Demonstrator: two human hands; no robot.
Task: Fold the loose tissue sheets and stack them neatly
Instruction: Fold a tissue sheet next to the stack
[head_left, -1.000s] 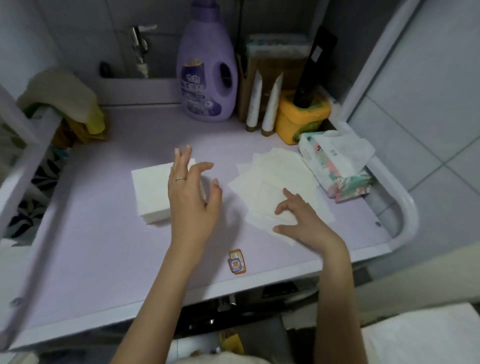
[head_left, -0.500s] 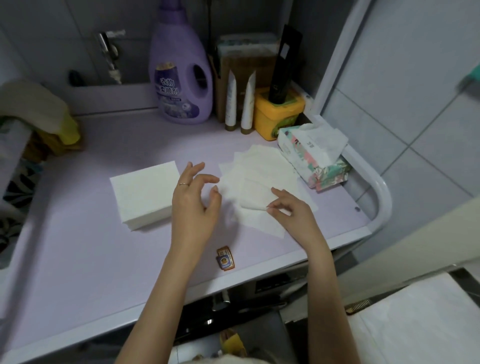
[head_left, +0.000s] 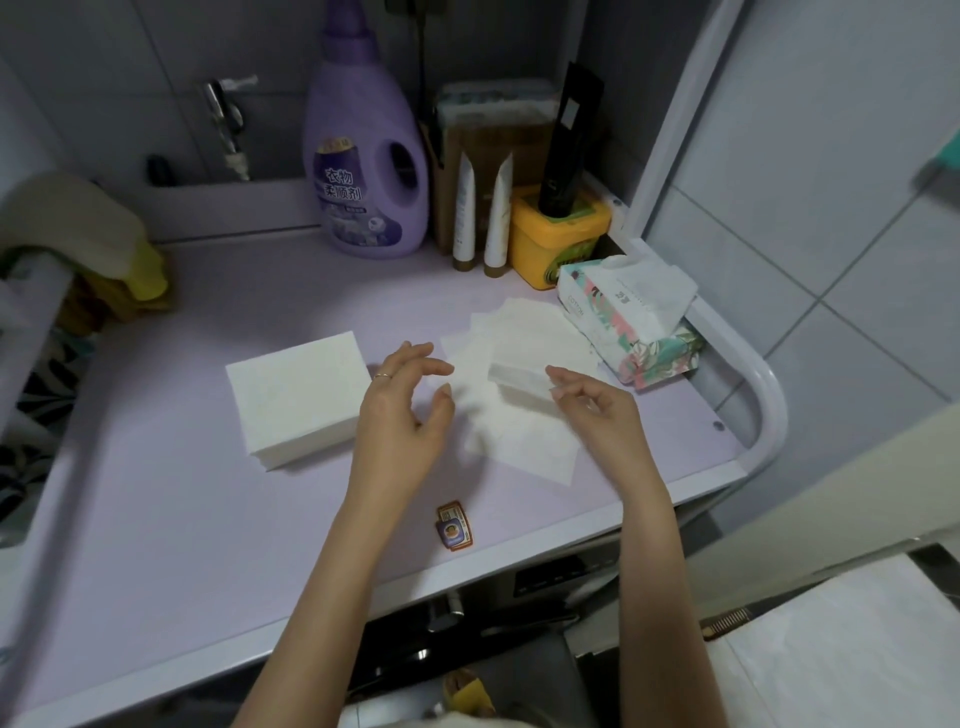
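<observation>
Right hand (head_left: 597, 410) pinches edge of top tissue sheet (head_left: 519, 375), raised off loose pile (head_left: 524, 441) at 3 o'clock of folded stack (head_left: 296, 395). Left hand (head_left: 405, 415) empty, fingers relaxed, hovering between them. Best: left hand pins the opposite edge, match corners, crease flat.

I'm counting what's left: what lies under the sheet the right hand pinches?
Under that sheet lie more loose sheets, fanned on the purple top; overlap hides how many.

Head cam, aims fwd/down, near over countertop (head_left: 182, 493); edges seem warped.
</observation>
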